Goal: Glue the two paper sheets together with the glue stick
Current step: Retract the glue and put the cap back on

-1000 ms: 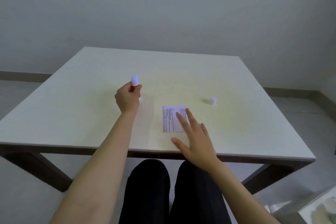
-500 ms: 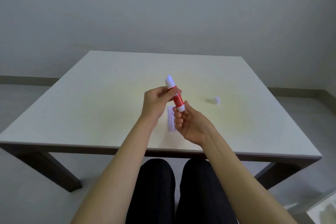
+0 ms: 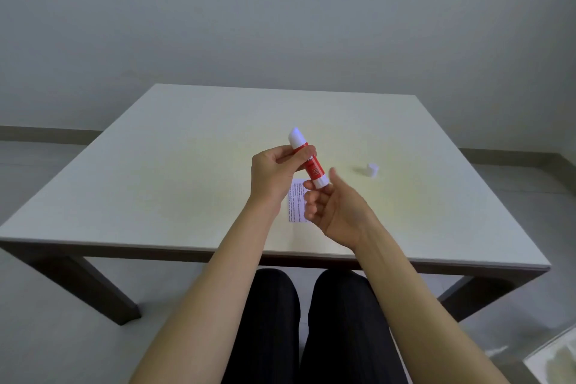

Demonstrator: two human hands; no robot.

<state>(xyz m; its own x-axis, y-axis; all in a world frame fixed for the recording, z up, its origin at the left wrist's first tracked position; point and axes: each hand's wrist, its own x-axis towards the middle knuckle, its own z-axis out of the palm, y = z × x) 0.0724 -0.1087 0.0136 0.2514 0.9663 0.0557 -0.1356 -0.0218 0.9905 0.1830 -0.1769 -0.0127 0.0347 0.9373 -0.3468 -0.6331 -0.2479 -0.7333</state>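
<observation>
My left hand (image 3: 273,174) holds a red glue stick (image 3: 313,165) by its upper part, above the table and tilted with its white uncapped tip pointing up and away. My right hand (image 3: 338,212) is at the stick's white bottom end, fingertips curled against it and thumb beside it. Under both hands a small white paper sheet with printed text (image 3: 296,203) lies flat on the table; most of it is hidden by my right hand, and I cannot tell whether a second sheet lies with it.
A small white cap (image 3: 372,170) stands on the pale table (image 3: 174,171) to the right of my hands. The table's near edge runs just behind my knees. A light object shows on the floor at the bottom right corner.
My left hand carried the glue stick from the left side to the middle above the paper. My right hand lifted off the paper and came to the stick's bottom end.
</observation>
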